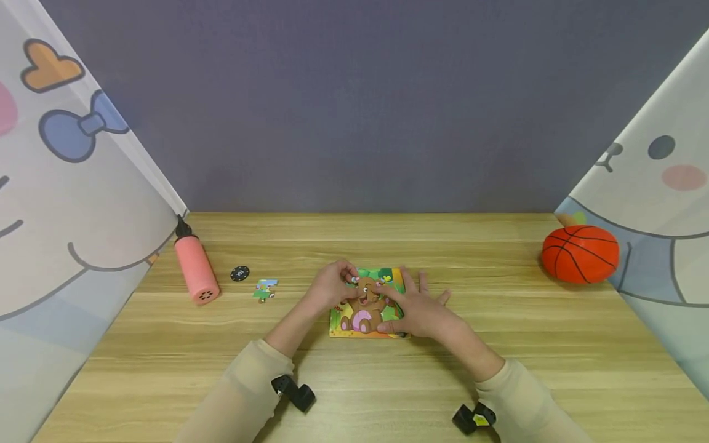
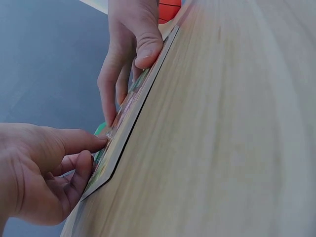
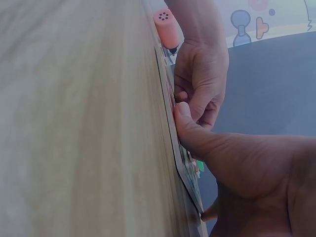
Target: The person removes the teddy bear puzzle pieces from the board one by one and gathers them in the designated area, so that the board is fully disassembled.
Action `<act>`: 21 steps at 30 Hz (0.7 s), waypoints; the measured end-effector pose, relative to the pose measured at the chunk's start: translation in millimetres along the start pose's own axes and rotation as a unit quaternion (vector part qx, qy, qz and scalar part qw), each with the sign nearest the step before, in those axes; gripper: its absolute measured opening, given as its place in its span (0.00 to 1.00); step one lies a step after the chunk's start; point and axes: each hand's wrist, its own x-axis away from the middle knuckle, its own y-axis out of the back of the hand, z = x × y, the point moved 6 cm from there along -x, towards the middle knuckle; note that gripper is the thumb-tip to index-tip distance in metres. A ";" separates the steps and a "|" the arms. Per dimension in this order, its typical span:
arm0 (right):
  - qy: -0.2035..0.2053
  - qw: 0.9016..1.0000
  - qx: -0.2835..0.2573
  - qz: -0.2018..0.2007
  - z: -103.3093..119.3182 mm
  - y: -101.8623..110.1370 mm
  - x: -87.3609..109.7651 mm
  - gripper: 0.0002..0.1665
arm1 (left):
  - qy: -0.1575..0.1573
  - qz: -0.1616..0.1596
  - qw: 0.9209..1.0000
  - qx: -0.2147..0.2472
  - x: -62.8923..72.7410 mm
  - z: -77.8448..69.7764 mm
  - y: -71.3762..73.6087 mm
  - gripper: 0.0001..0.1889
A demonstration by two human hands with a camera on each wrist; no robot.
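Visibly, the puzzle (image 1: 370, 306) shows a (pink-bellied) brown bear (image 1: 362, 311).

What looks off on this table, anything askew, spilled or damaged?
Two things. A loose puzzle bit lies well left of the bear puzzle, detached, near a black chip. The basketball at far right looks wider than tall: maybe underinflated, maybe lens stretch. No spill visible.

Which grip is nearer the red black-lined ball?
Right. The right grip lies left of the ball, over the right edge of the rectangular bear puzzle; the left grip is farther, at its left.
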 end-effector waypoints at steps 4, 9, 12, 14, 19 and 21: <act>0.000 1.000 0.009 0.004 0.1 -0.6 -0.4 0.51 | 0.002 0.001 1.000 0.007 0.5 0.2 0.4 0.15; -0.002 1.000 0.014 0.007 0.0 -0.9 -0.4 0.46 | 0.003 0.002 1.000 0.014 0.4 0.0 0.3 0.13; -0.004 1.000 0.016 0.009 0.0 -1.3 -0.4 0.45 | 0.007 0.001 0.999 0.035 -0.1 1.3 -0.1 0.08; -0.006 1.000 0.018 0.011 0.1 -1.5 -0.5 0.45 | 0.010 -0.002 0.999 0.052 -0.3 2.3 -0.1 0.05; -0.007 1.000 0.019 0.014 0.3 -2.5 -1.0 0.45 | 0.013 -0.012 0.997 0.076 0.0 3.9 0.9 0.03; -0.006 1.000 0.016 0.014 0.5 -2.7 -1.3 0.45 | 0.014 -0.015 0.996 0.081 -0.2 4.5 1.2 0.03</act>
